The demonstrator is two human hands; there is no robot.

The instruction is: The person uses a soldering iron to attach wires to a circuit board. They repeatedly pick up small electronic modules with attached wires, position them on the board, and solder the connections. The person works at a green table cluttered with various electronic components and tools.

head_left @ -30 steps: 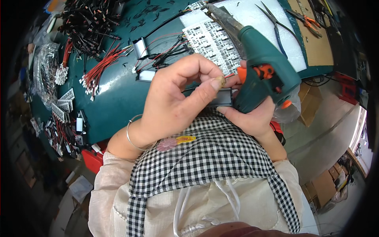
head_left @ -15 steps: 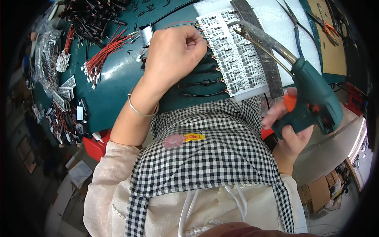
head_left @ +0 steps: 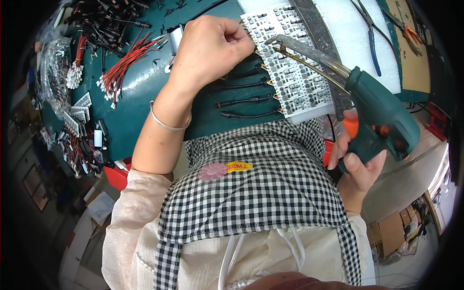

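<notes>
My left hand (head_left: 210, 50) is closed at the left edge of a white circuit board panel (head_left: 302, 82), thumb and fingers pressed together. What it pinches is hidden. My right hand (head_left: 360, 169) grips a green soldering gun (head_left: 382, 113) by its handle, fingers by the orange trigger (head_left: 351, 126). The gun's metal tip and thin feed tube reach over the panel, close to my left fingertips. Short black cables (head_left: 246, 101) with coloured wire ends run from the panel's left edge. A dark flat bar (head_left: 321, 36) lies along the panel's right side.
White foam (head_left: 348, 43) lies under the panel, with blue-handled pliers (head_left: 372, 48) on it. Orange-handled pliers (head_left: 410, 36) rest on cardboard to the right. Red wires with white connectors (head_left: 118, 77), a black cable pile (head_left: 104, 21) and a plastic bag (head_left: 54, 70) occupy the left.
The soldering gun's tip has shifted left across the panel, closer to my left hand. My left hand stays closed in nearly the same place at the board edge.
</notes>
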